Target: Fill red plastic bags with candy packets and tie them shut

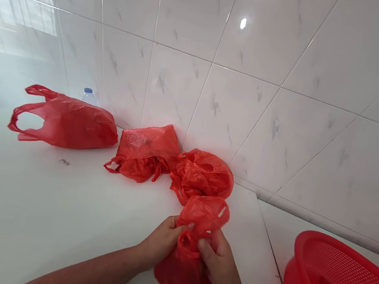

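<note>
Between my two hands is a red plastic bag (188, 277), its gathered neck toward the middle and a loose top flap spreading toward the wall. My left hand (162, 243) pinches the bag's left side near the neck, fingers partly hidden by the plastic. On the other side my right hand (219, 258) grips the bag, thumb pressed beside the small opening at the neck. What the bag contains cannot be made out. Just beyond it lies a crumpled red bag (203, 176), close to the held one.
Another red bag (148, 147) rests against the tiled wall (170, 80). A fuller red bag (79, 123) with loop handles lies at the left, a clear bottle (88, 97) behind it. A red plastic basket (305, 277) stands right, on a surface beside the white table (55, 207).
</note>
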Action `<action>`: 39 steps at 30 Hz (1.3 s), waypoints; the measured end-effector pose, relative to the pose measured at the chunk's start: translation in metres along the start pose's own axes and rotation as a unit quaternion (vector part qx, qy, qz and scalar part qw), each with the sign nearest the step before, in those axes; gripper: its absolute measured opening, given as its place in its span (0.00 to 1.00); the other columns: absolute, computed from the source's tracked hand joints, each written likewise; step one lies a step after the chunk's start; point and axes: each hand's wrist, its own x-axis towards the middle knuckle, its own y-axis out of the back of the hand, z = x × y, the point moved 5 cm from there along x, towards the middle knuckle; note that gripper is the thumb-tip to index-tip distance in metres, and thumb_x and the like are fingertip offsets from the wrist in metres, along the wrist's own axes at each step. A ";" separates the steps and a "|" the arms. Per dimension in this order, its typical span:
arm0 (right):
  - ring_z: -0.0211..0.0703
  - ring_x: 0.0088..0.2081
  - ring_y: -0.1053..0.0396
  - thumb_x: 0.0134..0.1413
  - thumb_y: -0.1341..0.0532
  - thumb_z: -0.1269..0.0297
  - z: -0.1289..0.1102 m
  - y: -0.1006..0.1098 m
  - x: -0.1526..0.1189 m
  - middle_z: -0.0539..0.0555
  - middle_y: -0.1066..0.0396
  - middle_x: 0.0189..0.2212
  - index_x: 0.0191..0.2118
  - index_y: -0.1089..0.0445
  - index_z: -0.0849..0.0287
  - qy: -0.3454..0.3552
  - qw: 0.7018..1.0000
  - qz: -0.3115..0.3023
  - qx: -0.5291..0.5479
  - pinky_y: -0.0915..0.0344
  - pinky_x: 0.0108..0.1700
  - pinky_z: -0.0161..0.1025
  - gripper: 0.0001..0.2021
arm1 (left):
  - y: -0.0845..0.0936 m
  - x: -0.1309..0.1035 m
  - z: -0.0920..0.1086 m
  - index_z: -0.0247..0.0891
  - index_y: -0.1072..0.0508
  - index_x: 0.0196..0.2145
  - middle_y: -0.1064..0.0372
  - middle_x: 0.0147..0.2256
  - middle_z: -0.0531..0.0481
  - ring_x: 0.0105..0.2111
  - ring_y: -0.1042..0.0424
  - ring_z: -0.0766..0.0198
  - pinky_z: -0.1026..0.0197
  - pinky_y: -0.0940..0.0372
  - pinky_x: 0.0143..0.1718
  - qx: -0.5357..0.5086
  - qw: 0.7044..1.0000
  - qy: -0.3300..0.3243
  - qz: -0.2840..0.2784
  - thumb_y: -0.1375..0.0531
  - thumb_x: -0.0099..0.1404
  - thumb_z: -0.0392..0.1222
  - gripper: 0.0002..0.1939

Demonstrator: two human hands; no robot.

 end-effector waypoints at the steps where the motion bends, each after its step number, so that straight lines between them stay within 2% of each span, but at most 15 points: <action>1: 0.35 0.21 0.42 0.44 0.36 0.46 0.001 -0.002 0.000 0.46 0.37 0.19 0.38 0.30 0.57 0.002 1.000 -0.020 -0.006 0.45 0.24 0.33 0.21 | -0.003 -0.001 -0.001 0.34 0.29 0.25 0.30 0.23 0.53 0.22 0.34 0.67 0.64 0.39 0.27 0.013 1.000 0.003 -0.016 0.38 0.59 0.46 0.12; 3: 0.34 0.20 0.44 0.44 0.35 0.47 0.003 -0.001 0.000 0.46 0.40 0.15 0.25 0.33 0.59 -0.003 0.999 -0.019 -0.036 0.46 0.24 0.33 0.18 | -0.006 -0.003 -0.004 0.34 0.28 0.27 0.29 0.24 0.52 0.23 0.33 0.65 0.62 0.37 0.28 0.056 0.998 0.004 -0.041 0.38 0.56 0.42 0.07; 5: 0.34 0.19 0.45 0.48 0.37 0.47 0.005 0.007 0.000 0.45 0.43 0.13 0.21 0.36 0.59 -0.014 0.998 0.036 -0.058 0.47 0.24 0.34 0.20 | -0.004 -0.004 -0.004 0.36 0.27 0.35 0.28 0.27 0.51 0.27 0.30 0.61 0.58 0.35 0.33 0.146 0.989 -0.025 -0.021 0.39 0.57 0.39 0.08; 8: 0.33 0.19 0.48 0.52 0.40 0.48 0.008 0.019 0.001 0.44 0.45 0.13 0.22 0.38 0.58 -0.022 0.992 0.122 -0.038 0.48 0.23 0.33 0.19 | 0.003 -0.009 0.005 0.41 0.35 0.51 0.29 0.41 0.47 0.40 0.30 0.55 0.52 0.36 0.45 0.306 0.938 -0.146 0.069 0.40 0.56 0.37 0.23; 10: 0.33 0.19 0.47 0.53 0.40 0.48 0.010 0.023 0.002 0.44 0.44 0.14 0.24 0.39 0.57 -0.020 0.989 0.146 -0.030 0.48 0.23 0.33 0.18 | 0.000 -0.014 0.012 0.44 0.41 0.57 0.36 0.51 0.43 0.50 0.36 0.51 0.49 0.41 0.53 0.376 0.891 -0.241 0.077 0.37 0.54 0.38 0.33; 12: 0.35 0.19 0.44 0.53 0.41 0.49 0.014 0.024 0.003 0.44 0.42 0.15 0.27 0.36 0.56 -0.029 0.988 0.145 -0.039 0.46 0.23 0.33 0.16 | -0.005 -0.017 0.015 0.45 0.39 0.56 0.40 0.54 0.42 0.53 0.40 0.50 0.49 0.43 0.55 0.415 0.859 -0.295 0.055 0.35 0.54 0.40 0.33; 13: 0.35 0.19 0.44 0.54 0.42 0.49 0.015 0.024 0.004 0.44 0.42 0.15 0.29 0.35 0.57 -0.036 0.989 0.136 -0.044 0.46 0.23 0.33 0.15 | -0.006 -0.016 0.016 0.45 0.34 0.53 0.38 0.51 0.42 0.51 0.38 0.51 0.50 0.42 0.53 0.426 0.853 -0.296 0.047 0.36 0.56 0.41 0.26; 16: 0.33 0.17 0.46 0.56 0.43 0.52 0.012 0.021 0.004 0.45 0.40 0.15 0.27 0.34 0.58 -0.034 0.997 0.058 -0.037 0.48 0.21 0.32 0.15 | 0.000 -0.011 0.013 0.41 0.28 0.33 0.33 0.36 0.47 0.38 0.33 0.59 0.56 0.37 0.43 0.418 0.875 -0.236 0.065 0.43 0.63 0.40 0.05; 19: 0.31 0.18 0.46 0.55 0.42 0.52 0.002 0.020 0.000 0.47 0.33 0.23 0.35 0.31 0.58 0.000 0.997 -0.067 0.028 0.44 0.26 0.34 0.14 | 0.009 -0.005 0.010 0.38 0.33 0.27 0.33 0.33 0.49 0.35 0.33 0.61 0.58 0.37 0.41 0.345 0.917 -0.173 0.101 0.45 0.65 0.42 0.09; 22: 0.36 0.23 0.41 0.54 0.48 0.41 -0.002 0.026 -0.003 0.48 0.35 0.21 0.47 0.31 0.58 -0.019 0.991 -0.111 0.075 0.40 0.34 0.38 0.27 | 0.009 -0.001 0.006 0.38 0.33 0.31 0.31 0.42 0.47 0.39 0.31 0.60 0.58 0.37 0.44 0.264 0.953 -0.124 0.088 0.47 0.66 0.46 0.11; 25: 0.38 0.28 0.35 0.49 0.40 0.44 -0.001 0.031 -0.002 0.49 0.32 0.24 0.40 0.28 0.59 -0.046 0.995 -0.078 0.043 0.38 0.37 0.39 0.22 | 0.008 -0.001 0.003 0.37 0.32 0.30 0.35 0.50 0.46 0.44 0.32 0.59 0.60 0.37 0.45 0.202 0.971 -0.099 0.075 0.45 0.64 0.50 0.13; 28: 0.41 0.35 0.31 0.42 0.32 0.57 -0.005 0.028 0.000 0.51 0.29 0.35 0.42 0.31 0.56 -0.035 0.998 -0.056 -0.012 0.35 0.40 0.40 0.19 | 0.007 -0.001 0.001 0.38 0.35 0.29 0.31 0.37 0.49 0.33 0.33 0.64 0.63 0.37 0.36 0.182 0.978 -0.081 0.061 0.44 0.63 0.52 0.14; 31: 0.39 0.32 0.33 0.46 0.34 0.61 -0.007 0.030 0.004 0.48 0.32 0.31 0.44 0.35 0.54 -0.012 0.994 0.003 -0.112 0.35 0.36 0.37 0.18 | 0.006 -0.003 -0.002 0.38 0.39 0.27 0.40 0.24 0.57 0.23 0.42 0.70 0.67 0.43 0.26 0.176 0.981 -0.066 0.052 0.45 0.64 0.53 0.16; 35: 0.40 0.31 0.34 0.48 0.40 0.66 -0.006 0.040 0.005 0.47 0.31 0.29 0.35 0.33 0.55 0.049 0.958 0.144 -0.243 0.37 0.34 0.36 0.05 | 0.000 -0.006 -0.003 0.39 0.41 0.27 0.44 0.22 0.58 0.22 0.46 0.71 0.68 0.47 0.24 0.185 0.980 -0.066 0.037 0.46 0.65 0.53 0.16; 39: 0.41 0.30 0.33 0.48 0.43 0.68 -0.004 0.040 0.005 0.48 0.29 0.28 0.33 0.31 0.55 0.065 0.955 0.161 -0.241 0.38 0.32 0.36 0.05 | -0.002 -0.009 -0.003 0.39 0.41 0.27 0.43 0.24 0.57 0.24 0.45 0.69 0.66 0.46 0.26 0.258 0.961 -0.082 0.051 0.46 0.65 0.48 0.13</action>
